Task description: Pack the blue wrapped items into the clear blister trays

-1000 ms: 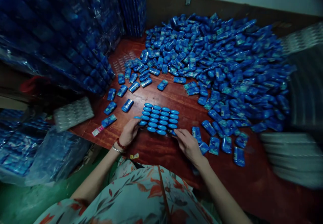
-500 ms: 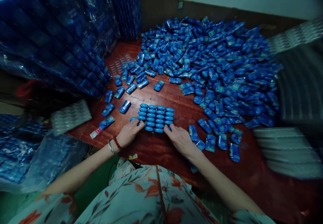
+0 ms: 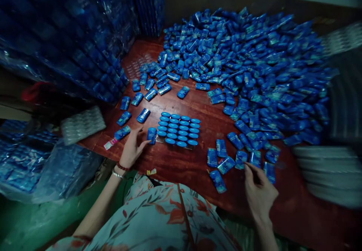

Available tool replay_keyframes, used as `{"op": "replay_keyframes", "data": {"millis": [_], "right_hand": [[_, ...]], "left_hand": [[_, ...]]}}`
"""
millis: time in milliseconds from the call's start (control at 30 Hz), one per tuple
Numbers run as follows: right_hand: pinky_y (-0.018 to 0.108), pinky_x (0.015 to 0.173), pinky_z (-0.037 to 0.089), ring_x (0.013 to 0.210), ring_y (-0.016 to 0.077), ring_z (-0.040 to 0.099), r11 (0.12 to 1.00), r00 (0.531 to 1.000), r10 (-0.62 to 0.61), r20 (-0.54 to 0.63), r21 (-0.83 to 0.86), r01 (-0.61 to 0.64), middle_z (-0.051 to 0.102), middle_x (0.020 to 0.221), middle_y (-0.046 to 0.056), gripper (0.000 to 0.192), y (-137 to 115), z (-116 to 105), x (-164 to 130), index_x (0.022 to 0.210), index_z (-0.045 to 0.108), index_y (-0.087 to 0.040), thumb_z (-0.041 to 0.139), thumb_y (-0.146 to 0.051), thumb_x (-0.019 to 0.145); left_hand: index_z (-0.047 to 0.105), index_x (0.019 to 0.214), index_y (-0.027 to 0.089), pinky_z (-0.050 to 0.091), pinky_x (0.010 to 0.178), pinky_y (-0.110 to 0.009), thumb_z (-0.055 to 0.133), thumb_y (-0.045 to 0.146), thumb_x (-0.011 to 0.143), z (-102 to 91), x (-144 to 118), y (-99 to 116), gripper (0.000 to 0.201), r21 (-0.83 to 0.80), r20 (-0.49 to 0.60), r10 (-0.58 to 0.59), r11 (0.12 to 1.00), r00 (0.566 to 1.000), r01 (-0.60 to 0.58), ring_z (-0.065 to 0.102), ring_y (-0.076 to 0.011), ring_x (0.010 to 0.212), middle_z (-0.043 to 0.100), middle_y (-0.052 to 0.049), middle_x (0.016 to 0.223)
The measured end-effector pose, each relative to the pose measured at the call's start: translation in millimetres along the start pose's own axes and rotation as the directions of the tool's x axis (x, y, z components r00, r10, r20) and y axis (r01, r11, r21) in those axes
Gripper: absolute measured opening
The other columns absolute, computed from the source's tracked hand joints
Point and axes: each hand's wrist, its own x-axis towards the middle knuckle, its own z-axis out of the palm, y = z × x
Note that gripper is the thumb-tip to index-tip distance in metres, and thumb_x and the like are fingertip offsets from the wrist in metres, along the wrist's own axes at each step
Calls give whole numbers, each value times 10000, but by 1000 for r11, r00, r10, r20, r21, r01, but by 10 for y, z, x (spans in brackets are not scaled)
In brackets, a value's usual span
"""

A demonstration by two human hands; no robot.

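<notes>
Left hand (image 3: 130,149) pinching one blue packet (image 3: 152,134) beside filled tray (image 3: 178,128), frame centre; right hand (image 3: 258,190) open-fingered above loose packets (image 3: 240,158), lower right; lettering unreadable.

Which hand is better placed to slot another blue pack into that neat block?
Probably the left hand: its fingers already pinch a blue pack right beside the block. The right hand is off among loose packs.
</notes>
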Motion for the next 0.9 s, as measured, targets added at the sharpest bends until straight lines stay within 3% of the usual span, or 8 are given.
{"op": "replay_keyframes", "data": {"millis": [67, 200, 300, 400, 533, 667, 800, 900], "right_hand": [[306, 737, 488, 766, 194, 639, 998, 997, -56, 61, 3, 56, 694, 868, 93, 346, -4, -43, -89, 931, 677, -143, 494, -425, 849], [309, 747, 489, 773, 185, 630, 993, 983, -115, 145, 6, 115, 677, 865, 89, 317, -63, -59, -250, 934, 661, -155, 478, -405, 866], [295, 715, 494, 753, 174, 625, 997, 987, -81, 138, 23, 79, 667, 837, 77, 283, -94, -37, -340, 913, 652, -164, 471, -378, 876], [301, 734, 495, 791, 178, 614, 989, 966, -143, 215, 3, 146, 647, 858, 69, 263, -161, 50, -361, 958, 640, -185, 459, -364, 889], [391, 755, 483, 947, 262, 556, 900, 876, -281, 393, -208, 382, 579, 1039, 138, 398, -348, 283, -248, 1231, 513, -201, 469, -385, 881], [405, 720, 474, 987, 299, 539, 784, 762, -310, 569, -301, 543, 528, 1121, 186, 472, -494, 460, -108, 1340, 396, -179, 453, -303, 888], [397, 750, 479, 1059, 296, 523, 755, 696, -350, 628, -251, 606, 504, 1192, 176, 508, -434, 443, -85, 1378, 332, -198, 436, -270, 886], [399, 768, 488, 1104, 291, 507, 747, 676, -422, 604, -191, 637, 465, 1262, 171, 550, -319, 440, -113, 1406, 271, -225, 427, -249, 879]], "left_hand": [[388, 1290, 185, 418, 964, -412, 578, 404, 797, 57, 179, 25, 572, 39, 161, 96, 994, 982, -104, 508, -253, 1118, 475, -127, 1222], [475, 1191, 174, 478, 849, -398, 575, 421, 781, 25, 413, -38, 489, 55, 402, 145, 982, 904, -182, 571, -247, 959, 473, -119, 1145], [504, 1098, 170, 489, 797, -384, 609, 468, 735, -86, 404, -162, 480, 68, 399, 133, 982, 907, -174, 571, -240, 894, 505, -95, 1045], [502, 1034, 169, 486, 785, -385, 628, 510, 702, -161, 303, -232, 492, 95, 353, 76, 989, 932, -117, 561, -230, 856, 536, -74, 958], [475, 1088, 172, 470, 832, -389, 600, 516, 735, -120, 144, -196, 509, 106, 141, -10, 994, 990, -5, 556, -224, 895, 555, -71, 976], [547, 1083, 172, 473, 841, -390, 445, 470, 854, -53, -72, -167, 389, 165, -11, -86, 982, 996, 87, 556, -214, 861, 524, -71, 923], [466, 1270, 196, 494, 835, -366, 414, 349, 873, -152, -322, -226, 429, 148, 147, -85, 987, 985, 63, 555, -197, 909, 471, -83, 1012], [349, 1370, 230, 452, 925, -394, 428, 157, 806, -286, -365, -234, 574, 149, 316, 75, 981, 946, -128, 490, -223, 1091, 385, -119, 1277]]}}
